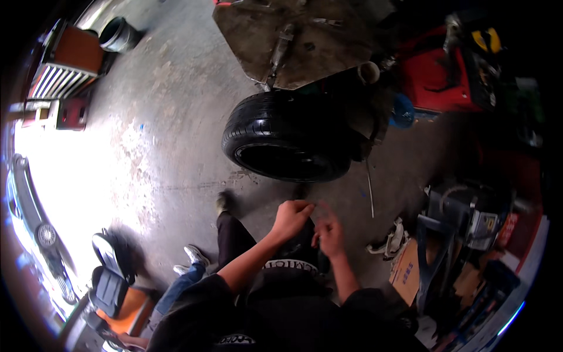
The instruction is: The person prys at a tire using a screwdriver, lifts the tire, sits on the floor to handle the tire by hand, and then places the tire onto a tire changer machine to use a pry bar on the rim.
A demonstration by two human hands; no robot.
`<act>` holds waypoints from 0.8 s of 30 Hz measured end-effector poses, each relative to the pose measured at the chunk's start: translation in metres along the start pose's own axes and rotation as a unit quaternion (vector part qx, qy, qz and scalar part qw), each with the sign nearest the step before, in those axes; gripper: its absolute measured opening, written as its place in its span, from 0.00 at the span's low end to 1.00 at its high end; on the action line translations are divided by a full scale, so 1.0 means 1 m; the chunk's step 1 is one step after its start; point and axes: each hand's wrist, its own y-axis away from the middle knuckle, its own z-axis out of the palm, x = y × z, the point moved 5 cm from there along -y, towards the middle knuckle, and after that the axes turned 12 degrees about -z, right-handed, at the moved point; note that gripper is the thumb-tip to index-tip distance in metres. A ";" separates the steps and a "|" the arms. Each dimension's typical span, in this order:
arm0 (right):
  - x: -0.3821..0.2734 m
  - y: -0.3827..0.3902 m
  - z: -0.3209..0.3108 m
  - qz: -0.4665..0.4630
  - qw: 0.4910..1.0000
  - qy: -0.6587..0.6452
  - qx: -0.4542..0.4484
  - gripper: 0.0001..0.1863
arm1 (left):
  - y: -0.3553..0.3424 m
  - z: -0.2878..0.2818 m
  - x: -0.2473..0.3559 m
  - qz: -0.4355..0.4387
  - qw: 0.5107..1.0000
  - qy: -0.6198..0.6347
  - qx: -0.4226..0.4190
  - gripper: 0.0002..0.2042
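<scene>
My left hand (293, 216) is raised in front of my body with its fingers curled together. Whatever it may hold is hidden. Close beside it is my right hand (329, 236), with one finger smeared by motion near the left fingertips. Beyond both hands a black tire (254, 126) lies at a tilt, its dark opening facing me; neither hand touches it. Behind the tire stands a worn, many-sided tabletop (249, 40) with an elongated metal tool (282, 47) on it.
A red tool tray (431, 88) sits at the far right. Near my right are a cardboard box (410, 273) and a dark machine (454, 205). A thin rod (370, 188) is on the floor. Another person's jeans leg (179, 290) and a black seat (110, 287) are at the left.
</scene>
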 end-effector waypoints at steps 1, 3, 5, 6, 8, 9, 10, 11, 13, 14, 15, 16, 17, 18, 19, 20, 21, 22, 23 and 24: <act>0.001 -0.021 -0.028 -0.014 0.999 0.025 0.017 0.26 | -0.017 0.010 0.007 0.009 1.000 -0.011 0.028 0.13; 0.009 -0.078 -0.078 -0.048 0.998 0.035 0.038 0.26 | -0.053 0.006 0.025 0.108 0.984 -0.062 0.131 0.12; 0.009 -0.158 -0.108 -0.145 0.979 0.127 0.062 0.26 | -0.101 -0.022 0.048 0.194 0.927 -0.155 0.281 0.15; 0.007 -0.199 -0.120 -0.151 0.979 0.121 0.063 0.26 | -0.124 -0.037 0.052 0.196 0.891 -0.215 0.349 0.17; 0.000 -0.279 -0.130 -0.195 0.972 0.114 0.070 0.26 | -0.177 -0.080 0.044 0.157 0.890 -0.197 0.380 0.18; -0.004 -0.317 -0.130 -0.207 0.967 0.128 0.079 0.27 | -0.193 -0.096 0.042 0.177 0.867 -0.210 0.415 0.17; -0.007 -0.347 -0.129 -0.213 0.964 0.143 0.070 0.26 | -0.204 -0.107 0.035 0.179 0.845 -0.217 0.454 0.16; -0.008 -0.373 -0.126 -0.205 0.963 0.160 0.072 0.26 | -0.217 -0.112 0.026 0.163 0.856 -0.226 0.435 0.17; -0.009 -0.403 -0.112 -0.241 0.956 0.155 0.066 0.25 | -0.230 -0.111 0.010 0.132 0.854 -0.250 0.436 0.19; -0.002 -0.410 -0.103 -0.222 0.959 0.165 0.064 0.25 | -0.233 -0.107 0.001 0.092 0.847 -0.287 0.437 0.20; 0.003 -0.411 -0.095 -0.226 0.950 0.208 0.046 0.25 | -0.233 -0.104 -0.003 0.116 0.856 -0.243 0.441 0.20; 0.011 -0.411 -0.088 -0.198 0.945 0.258 0.043 0.25 | -0.231 -0.100 -0.005 0.133 0.848 -0.239 0.454 0.20; 0.021 -0.405 -0.083 -0.172 0.944 0.278 0.039 0.25 | -0.229 -0.097 -0.008 0.131 0.849 -0.230 0.456 0.20; 0.025 -0.400 -0.078 -0.165 0.940 0.296 0.040 0.25 | -0.225 -0.093 -0.007 0.161 0.838 -0.221 0.472 0.20; 0.024 -0.393 -0.074 -0.199 0.923 0.326 0.045 0.24 | -0.225 -0.091 -0.010 0.138 0.849 -0.223 0.460 0.20; 0.023 -0.387 -0.069 -0.223 0.910 0.348 0.041 0.24 | -0.221 -0.089 -0.010 0.143 0.846 -0.220 0.465 0.19; 0.024 -0.381 -0.066 -0.214 0.911 0.351 0.033 0.24 | -0.216 -0.086 -0.011 0.150 0.841 -0.220 0.470 0.19; 0.022 -0.374 -0.064 -0.222 0.910 0.350 0.028 0.24 | -0.211 -0.084 -0.013 0.134 0.848 -0.217 0.464 0.19; 0.021 -0.366 -0.063 -0.222 0.909 0.352 0.031 0.24 | -0.203 -0.081 -0.015 0.138 0.848 -0.213 0.465 0.20; 0.022 -0.357 -0.062 -0.219 0.907 0.360 0.019 0.24 | -0.195 -0.076 -0.020 0.118 0.855 -0.219 0.454 0.20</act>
